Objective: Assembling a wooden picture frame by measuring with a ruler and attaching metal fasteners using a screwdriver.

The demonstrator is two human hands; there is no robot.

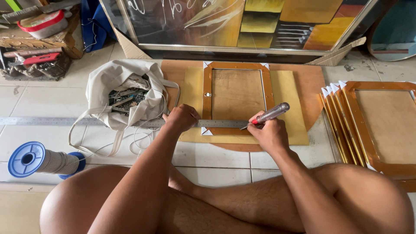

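Steel ruler point(108, 122) lies across the lower rail of a wooden frame point(237, 97) on the tiled floor, pressed flat by the left hand point(182, 118). Right hand point(269, 132) grips a clear-handled screwdriver point(269, 115), tip at the ruler's edge.

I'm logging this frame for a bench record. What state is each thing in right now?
Left hand: pressing down on the steel ruler.
Right hand: gripping a clear-handled screwdriver, tip at the ruler's edge.
Wooden frame: flat on yellow sheet, ruler across its lower rail.
Cloth bag: open.
Frame stack: lying flat.
Thread spool: on its side.
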